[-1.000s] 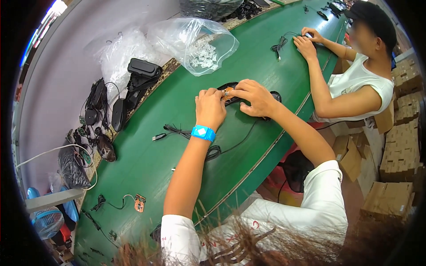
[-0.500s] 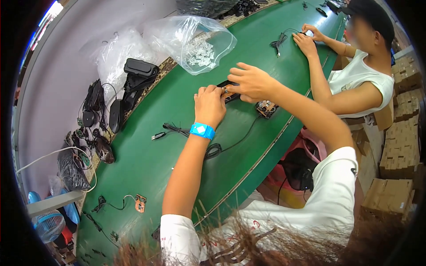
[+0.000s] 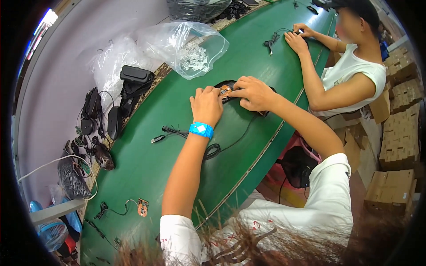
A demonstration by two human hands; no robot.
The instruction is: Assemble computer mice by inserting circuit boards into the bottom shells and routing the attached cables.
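A small orange-brown circuit board (image 3: 226, 91) sits in a black plastic shell (image 3: 229, 83), which looks like part of a computer mouse. My left hand (image 3: 207, 106), with a blue band at the wrist, grips the near left side of the shell, fingertips at the board's edge. From the right, my right hand (image 3: 254, 93) presses its index finger onto the board, the other fingers curled beneath. Partly hidden under that hand is a second mouse part (image 3: 263, 113). A black cable (image 3: 213, 151) lies coiled beside my left forearm.
A clear bag of small white pieces (image 3: 195, 60) lies beyond my hands. Black shells (image 3: 136, 75) and tangled cables sit along the left edge of the green table (image 3: 177, 186). Another wired board (image 3: 142, 207) rests at near left. A co-worker (image 3: 355, 66) works at far right.
My right hand has lowered and its spread fingers have drawn in, the index finger now on the board. More of the board and shell shows. The view has shifted slightly.
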